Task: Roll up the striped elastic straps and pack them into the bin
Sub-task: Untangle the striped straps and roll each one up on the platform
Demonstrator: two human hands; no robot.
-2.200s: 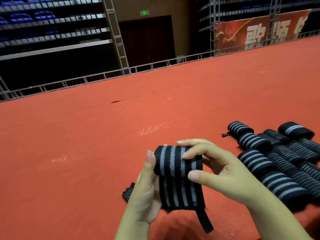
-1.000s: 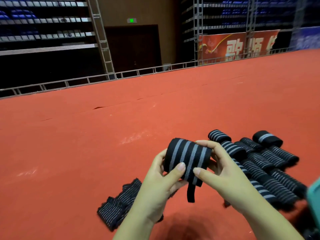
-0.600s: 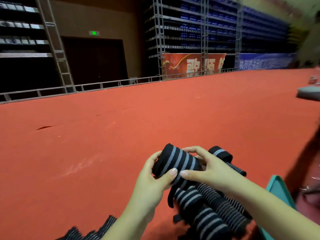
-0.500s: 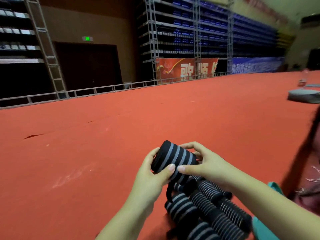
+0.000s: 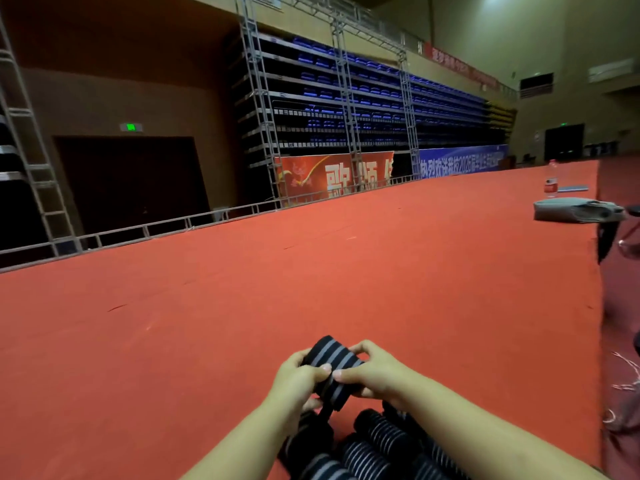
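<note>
Swung rightward since two seconds back, bringing the heap of finished rolls from off at the right to directly below the wrists, at the near edge of the red carpet; wound in most of the loose hanging length as well, leaving only a short end. Looked out over that carpet as a broad, flat, matt felt with a short nap and faint scuffs, carrying everything. Found the finished rolls packed side by side on it as stubby ribbed cylinders of black elastic with grey stripes, soft and springy by the look. Held above them, clear of the carpet, the striped strap, by then a fat soft drum with grey bands running round it. Gripped it from both ends: left hand curled round the left end with the thumb on top, right hand pinching the right end, thumb beside the other thumb, fingers over the far side. Left dangling beneath, a narrow black tail, not yet tucked. Judged as the close of the rolling step. Called next for winding in and fastening that tail under a steady squeeze, elastic being likely to spring open, then for carrying over to the bin, out of view here.
</note>
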